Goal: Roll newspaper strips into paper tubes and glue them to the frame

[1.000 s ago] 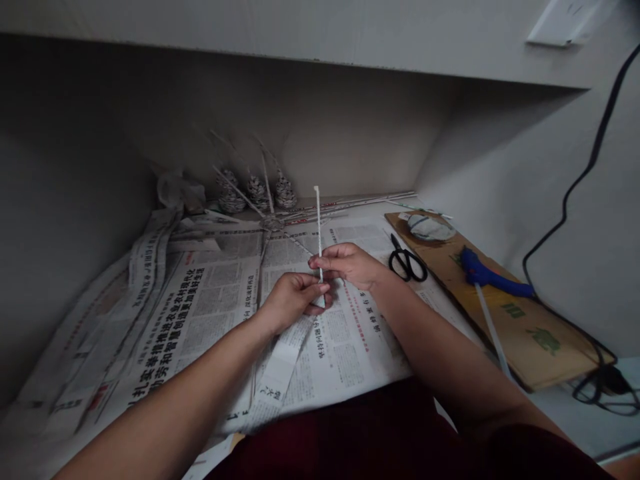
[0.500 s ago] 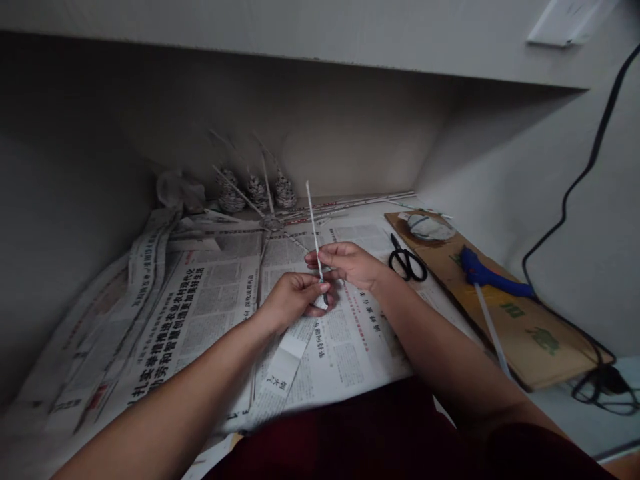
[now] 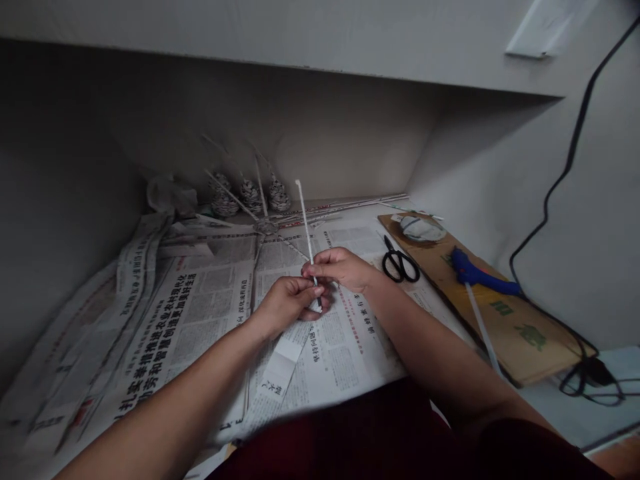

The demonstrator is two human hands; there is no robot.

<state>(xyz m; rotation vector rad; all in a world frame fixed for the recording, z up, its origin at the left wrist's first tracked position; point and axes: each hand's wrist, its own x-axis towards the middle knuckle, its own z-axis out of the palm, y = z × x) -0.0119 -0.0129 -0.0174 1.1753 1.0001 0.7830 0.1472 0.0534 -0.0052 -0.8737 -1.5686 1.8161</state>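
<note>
A thin, white rolled paper tube (image 3: 305,220) stands nearly upright between my hands, its lower end dark. My left hand (image 3: 287,303) pinches it near the bottom, thumb on the near side. Just above, my right hand (image 3: 340,268) has its thumb and fingers closed on the tube. A newspaper strip (image 3: 283,363) runs from beneath my left hand down towards my body; its upper end is hidden by the fingers. Spread newspaper (image 3: 210,300) covers the surface under both hands.
Black scissors (image 3: 400,265) lie to the right, beside a cardboard sheet (image 3: 525,347) bearing a blue glue gun (image 3: 480,275) with a cord. Behind are woven paper cones (image 3: 250,193), a spoked paper piece (image 3: 267,227) and paper sticks (image 3: 345,205). Newspaper strips (image 3: 133,257) lie left. A ledge (image 3: 280,40) overhangs.
My right fingers have drawn in closer around the tube, and its top leans slightly more to the left. The whole view has shifted a little, with things appearing further left.
</note>
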